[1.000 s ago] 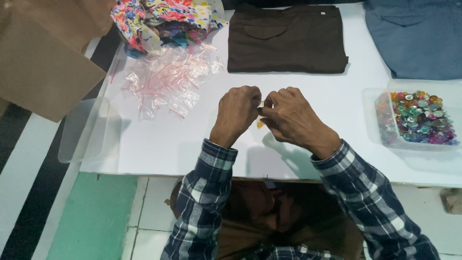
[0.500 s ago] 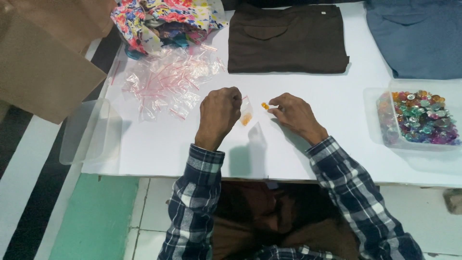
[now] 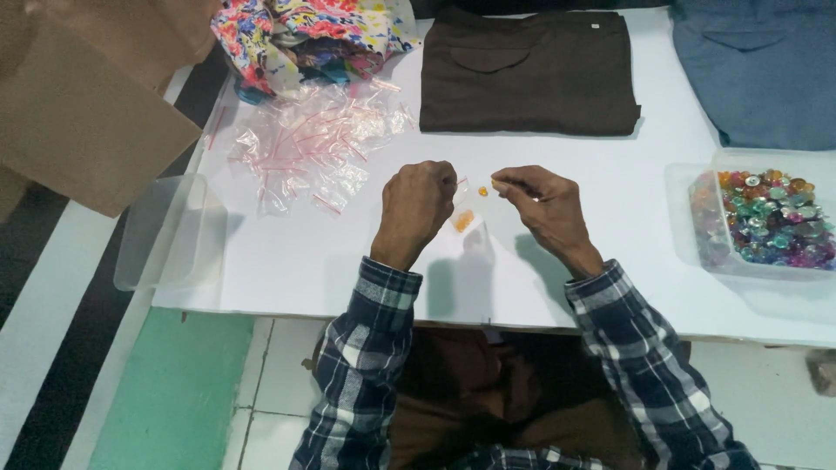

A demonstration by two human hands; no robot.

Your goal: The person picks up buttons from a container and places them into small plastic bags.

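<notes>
Left hand [image 3: 416, 209] pinches the top edge of a small clear bag [image 3: 464, 218], fingers closed on the film; the bag hangs just under my knuckles, over the white table [image 3: 610, 244]. Orange beads [image 3: 464, 221] sit low in it, and one more shows near the mouth. Right hand [image 3: 544, 204] is closed to a fine pinch at the fingertips [image 3: 503, 184], with a speck of orange between them, likely another bead; too small to be sure.

Handling, as I judge it: the bag is thin, limp film, nearly weightless, slippery, apt to collapse shut. Best taken at the mouth, one lip only, so it stays open. The beads look hard, smooth and tiny, prone to roll or skip away; fingertip grip only.

Around: heap of empty bags [image 3: 305, 144] up left, floral cloth [image 3: 305, 39] behind it, brown shirt [image 3: 527, 74] ahead, tub [image 3: 697, 235] of mixed coloured beads at right, empty clear tub [image 3: 165, 231] at left edge.
</notes>
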